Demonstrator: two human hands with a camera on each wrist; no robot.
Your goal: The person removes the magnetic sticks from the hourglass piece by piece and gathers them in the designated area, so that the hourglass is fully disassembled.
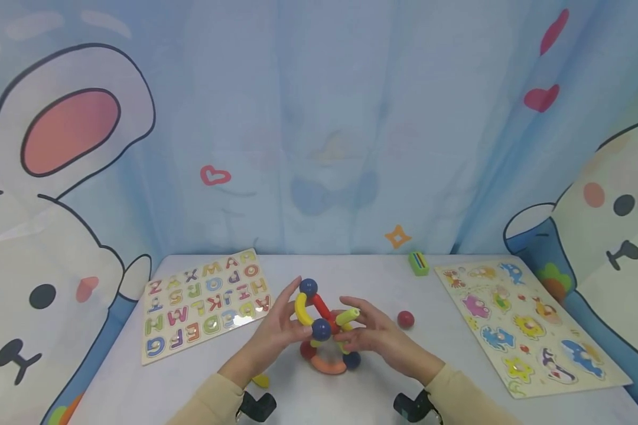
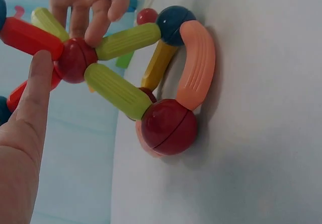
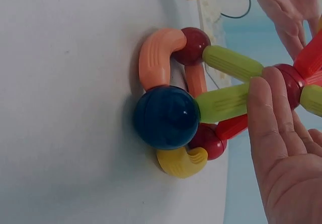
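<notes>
Well to the left of the ball-and-rod model [image 1: 334, 324], an alphabet board [image 1: 191, 345] is laid flat on the white worktop [image 1: 361, 395]. A yellow piece [image 1: 261, 381], placed left of the model and nearer the wearer, could be knocked away if the left forearm were swung outward. On the model's left side, its upper part is held by the left hand [image 1: 276, 327]; the fingers are set fairly wide apart, with the thumb brought up to the front blue ball [image 1: 321, 329]. A red rod [image 2: 32, 36] of the model is touched by one digit. If too hard a pull were applied here, a joint could be parted, since rods and balls appear merely to be butted together. The model itself is rested on the worktop by its low ring, where a salmon arc [image 1: 328, 367] is seen; tipping could be caused by uneven pushing. On the model's right side, a green rod [image 1: 347, 317] seems to be lightly pinched by the right hand [image 1: 374, 333], the fingers only part-bent; the firmness cannot be told. Just right of the model, a loose red ball [image 1: 406, 319] could be sent rolling by a brushing hand. Farther right, an animal board [image 1: 542, 388] is laid
</notes>
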